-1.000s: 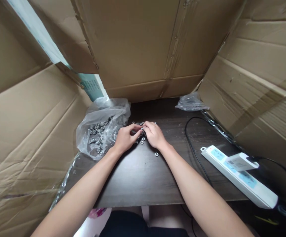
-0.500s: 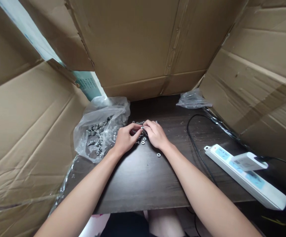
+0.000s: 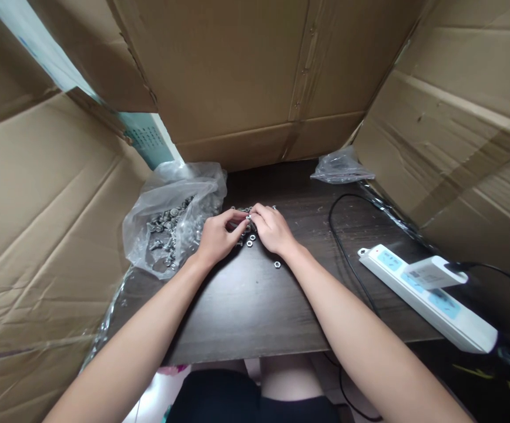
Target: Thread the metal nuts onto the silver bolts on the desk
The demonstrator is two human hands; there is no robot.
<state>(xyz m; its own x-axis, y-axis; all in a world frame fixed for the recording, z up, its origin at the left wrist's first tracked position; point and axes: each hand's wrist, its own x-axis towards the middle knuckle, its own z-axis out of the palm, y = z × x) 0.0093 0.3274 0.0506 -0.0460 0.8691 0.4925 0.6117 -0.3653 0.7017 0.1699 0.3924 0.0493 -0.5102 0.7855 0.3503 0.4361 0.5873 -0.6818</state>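
My left hand (image 3: 220, 235) and my right hand (image 3: 273, 229) meet over the table, thumbs and fingers pinched together. Between their fingertips shows a small shiny metal fastener (image 3: 248, 217), which looks like a bolt with a nut. Its details are too small to make out. Several loose nuts and bolts lie under and around the fingers, partly hidden. A nut (image 3: 250, 244) rests just below the fingertips, and another nut (image 3: 277, 265) sits apart, nearer to me, by my right wrist. Left of my left hand, a clear plastic bag (image 3: 138, 232) holds many bolts (image 3: 178, 220).
Cardboard walls (image 3: 232, 76) enclose the dark wooden table (image 3: 246, 317) at the back and sides. A crumpled clear bag (image 3: 342, 166) lies at the back right. To the right are a white power strip (image 3: 426, 299) with a plugged-in adapter (image 3: 435, 274) and a black cable (image 3: 336, 235).
The whole view has shifted slightly, so everything appears a little higher and farther left. Both hands keep their pinch on the small fastener, with barely any change of pose.
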